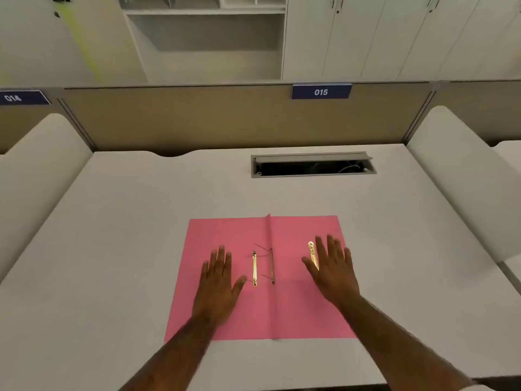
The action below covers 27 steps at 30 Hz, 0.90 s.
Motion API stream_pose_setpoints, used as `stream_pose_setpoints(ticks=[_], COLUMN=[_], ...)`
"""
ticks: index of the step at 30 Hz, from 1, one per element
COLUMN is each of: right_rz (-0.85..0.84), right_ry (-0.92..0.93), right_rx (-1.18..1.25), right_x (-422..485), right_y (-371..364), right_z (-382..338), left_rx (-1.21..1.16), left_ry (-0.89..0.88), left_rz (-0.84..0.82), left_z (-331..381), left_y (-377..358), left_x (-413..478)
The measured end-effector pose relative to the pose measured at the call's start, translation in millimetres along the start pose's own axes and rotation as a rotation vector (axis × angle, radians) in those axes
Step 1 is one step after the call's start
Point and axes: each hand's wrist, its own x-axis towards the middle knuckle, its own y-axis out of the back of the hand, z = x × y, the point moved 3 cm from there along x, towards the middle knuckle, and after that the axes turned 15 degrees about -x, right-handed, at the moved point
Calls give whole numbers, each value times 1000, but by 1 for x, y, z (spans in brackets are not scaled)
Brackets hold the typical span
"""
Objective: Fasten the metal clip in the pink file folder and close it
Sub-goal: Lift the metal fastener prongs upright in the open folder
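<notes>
The left hand's fingers (220,256) are stretched out and slightly apart, gripping nothing, with the left hand (218,280) palm-down over the left leaf of the pink file folder (293,306); whether the palm presses on the card or floats just above it cannot be told. Its thumb tip points right, ending just beside the near end of a loose gold metal bar (254,268) that lies on the left leaf, parallel to the fold. The right hand's fingers (332,249) are likewise spread and empty, and the right hand (334,270) is flat over the right leaf. A second gold metal piece (312,253) lies partly under its index finger, only the far end showing clearly. Between the hands, along the folder's centre crease, sits the metal clip (272,266), its two thin prongs sticking up and leaning left, unfastened. The folder lies fully open on the white tabletop (127,235), towards the near edge. Farther off, a cable hatch (313,165) is set into the tabletop, its flap raised. Behind it stands a beige partition carrying a blue sign reading 015 (321,92).
</notes>
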Motion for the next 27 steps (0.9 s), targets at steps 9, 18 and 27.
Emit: stream_pose_setpoints(ticks=[9,18,27], right_rz=[-111,-89,-61], right_ry=[-27,-33,-32], right_rx=[-11,-43,-57], right_x=[-27,-35,-40], right_y=[-53,-75,-84], right_z=[4,6,6], left_rx=[20,19,44], left_ry=[27,14,19], left_rz=[-65,-39,-21], left_z=[-14,-18,-20], left_y=[-28,-36,-43], left_x=[-19,-26,-29])
